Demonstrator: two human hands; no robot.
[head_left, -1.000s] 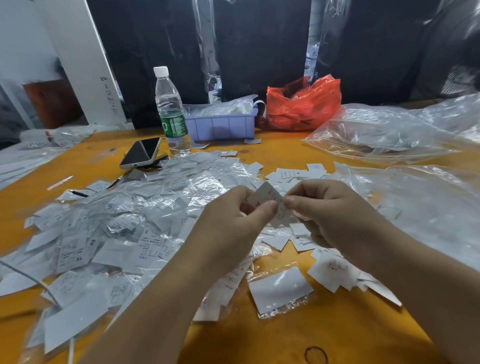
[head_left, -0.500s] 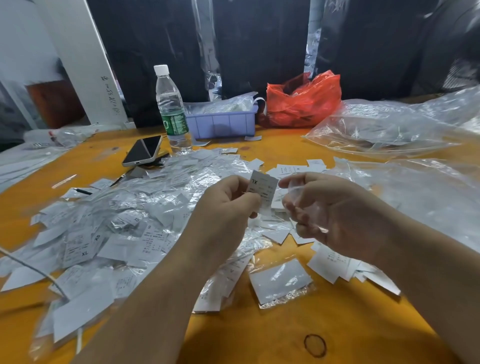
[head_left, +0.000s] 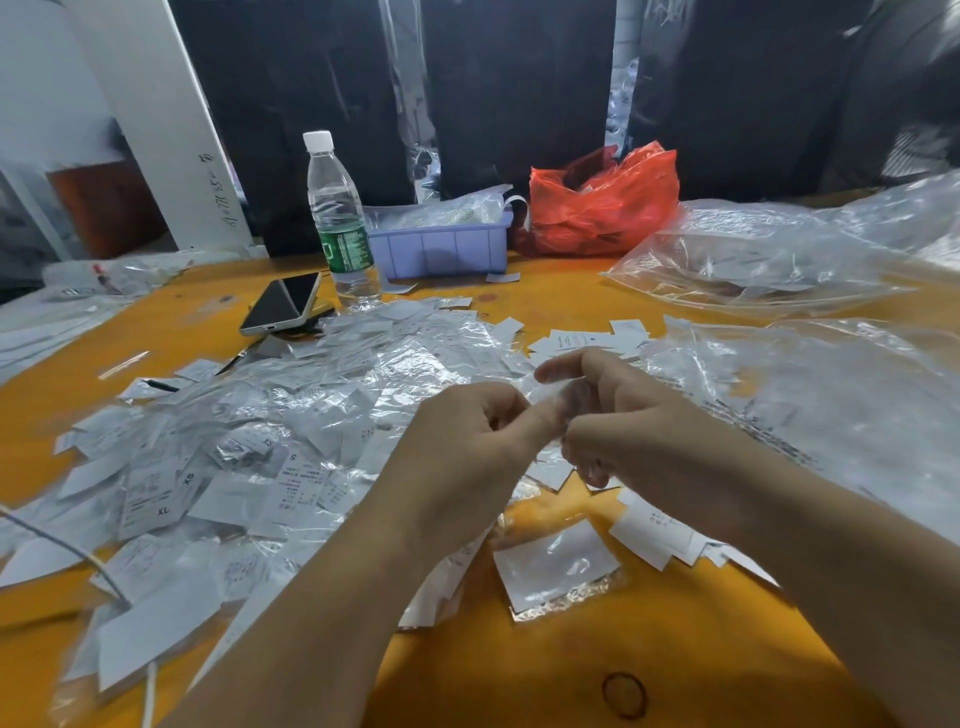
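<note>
Nearest you, a filled pouch (head_left: 558, 566) is lying flat on the orange surface (head_left: 519, 675). Just beyond, your left hand (head_left: 462, 457) and right hand (head_left: 649, 441) are meeting above the surface, both grips pinching one small clear pouch (head_left: 563, 402); L thumb is pressing its edge, R fingers are curling round it. Whether a tag is inside is too blurred to tell. Looks like you're bagging: be spreading the mouth w/ R, feeding the tag in straight w/ L, no creasing. To the left, a heap of bagged tags (head_left: 234, 467) is spreading out; farther back a phone (head_left: 280, 306), water bottle (head_left: 337, 218), lilac tray (head_left: 441, 249) and red bag (head_left: 602, 202) are sitting.
</note>
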